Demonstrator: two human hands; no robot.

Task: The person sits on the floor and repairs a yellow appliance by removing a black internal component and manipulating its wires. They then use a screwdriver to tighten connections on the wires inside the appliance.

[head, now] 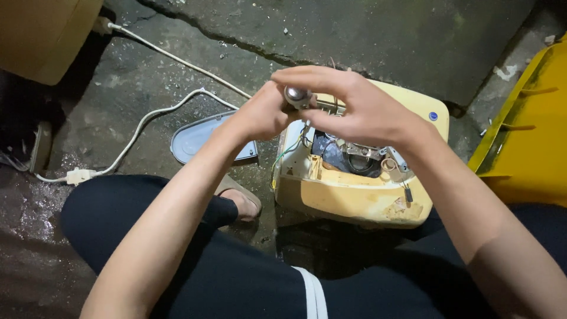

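We look steeply down from a single head-worn camera onto a concrete floor (366,35), close above our own forearms and lap. The opened yellow appliance housing (354,195) sits just right of centre; a white cable (147,118) trails to its left.

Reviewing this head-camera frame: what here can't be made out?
- Small metal part: mostly covered by the left hand and right hand; its shape is unclear.
- Open yellow appliance housing: its top is hidden by the hands.
- White cable: the far end runs under the tan object, itself cut off by the frame edge.
- Yellow panel: cropped at right.
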